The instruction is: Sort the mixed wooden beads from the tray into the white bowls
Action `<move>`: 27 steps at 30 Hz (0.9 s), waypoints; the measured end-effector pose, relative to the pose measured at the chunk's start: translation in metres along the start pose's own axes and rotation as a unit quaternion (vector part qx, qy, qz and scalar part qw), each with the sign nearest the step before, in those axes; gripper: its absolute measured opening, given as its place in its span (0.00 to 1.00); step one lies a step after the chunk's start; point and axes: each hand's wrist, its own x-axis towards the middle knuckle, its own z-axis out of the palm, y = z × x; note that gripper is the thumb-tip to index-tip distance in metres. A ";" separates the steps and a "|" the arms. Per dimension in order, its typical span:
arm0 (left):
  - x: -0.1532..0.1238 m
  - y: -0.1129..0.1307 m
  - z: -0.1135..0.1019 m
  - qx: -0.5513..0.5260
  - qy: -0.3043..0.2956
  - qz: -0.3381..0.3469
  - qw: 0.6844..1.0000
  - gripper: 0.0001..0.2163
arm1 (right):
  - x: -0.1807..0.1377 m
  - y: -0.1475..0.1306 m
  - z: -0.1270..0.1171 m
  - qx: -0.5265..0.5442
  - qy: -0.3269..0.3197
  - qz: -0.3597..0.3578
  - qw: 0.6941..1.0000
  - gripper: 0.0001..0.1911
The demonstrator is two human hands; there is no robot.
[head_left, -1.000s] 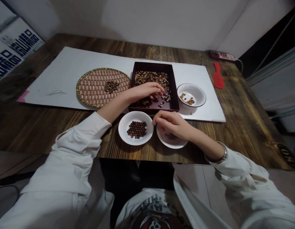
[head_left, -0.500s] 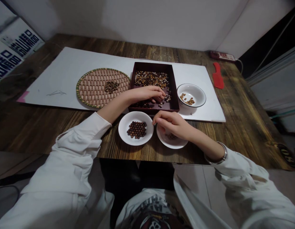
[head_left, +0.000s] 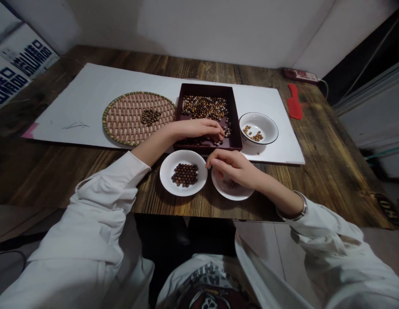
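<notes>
My left hand (head_left: 207, 128) reaches over the front part of a dark red box (head_left: 237, 135), fingers stretched and bent down among the loose beads. The hand hides some of those beads; nothing shows held in it. Mixed round beads (head_left: 205, 106), brown, yellow and pale, lie towards the back of the box. Above a white bowl (head_left: 233, 196) hovers or rests my right hand (head_left: 233, 168), fingers curled and close together; anything in them is hidden. Beads inside that bowl are partly covered. Dark brown beads (head_left: 185, 175) fill the middle of another white bowl (head_left: 167, 182) to its left.
A round woven tray (head_left: 122, 116) with greenish-brown beads lies left of the box. To the right stands a dark-rimmed white bowl (head_left: 270, 128) holding tan beads. A white board (head_left: 73, 103) lies beneath them. A red comb-shaped object (head_left: 295, 105) and a power strip (head_left: 300, 76) are farther right.
My left hand has shifted slightly within the box, its fingers lying a little lower and straighter over the beads. My right hand stays where it was.
</notes>
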 end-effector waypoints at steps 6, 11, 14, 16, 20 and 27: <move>0.001 -0.001 -0.004 0.096 -0.104 -0.005 0.990 0.20 | 0.000 0.001 0.000 0.000 -0.002 -0.003 1.000 0.16; 0.005 -0.006 -0.006 0.149 -0.126 0.026 0.980 0.19 | 0.000 0.002 0.000 0.005 -0.004 -0.001 1.000 0.16; 0.006 -0.007 -0.007 0.155 -0.141 0.035 0.977 0.18 | 0.000 0.003 0.000 0.006 -0.005 0.002 1.000 0.16; 0.006 -0.008 -0.007 0.151 -0.146 0.040 0.977 0.18 | 0.000 0.003 0.000 0.006 -0.004 0.000 1.000 0.16; 0.008 -0.011 -0.007 0.133 -0.156 0.046 0.978 0.17 | 0.000 0.003 0.000 0.003 -0.003 -0.003 1.000 0.15; 0.011 -0.018 -0.008 0.100 -0.168 0.056 0.979 0.18 | 0.000 0.001 -0.001 0.000 -0.003 0.000 1.000 0.15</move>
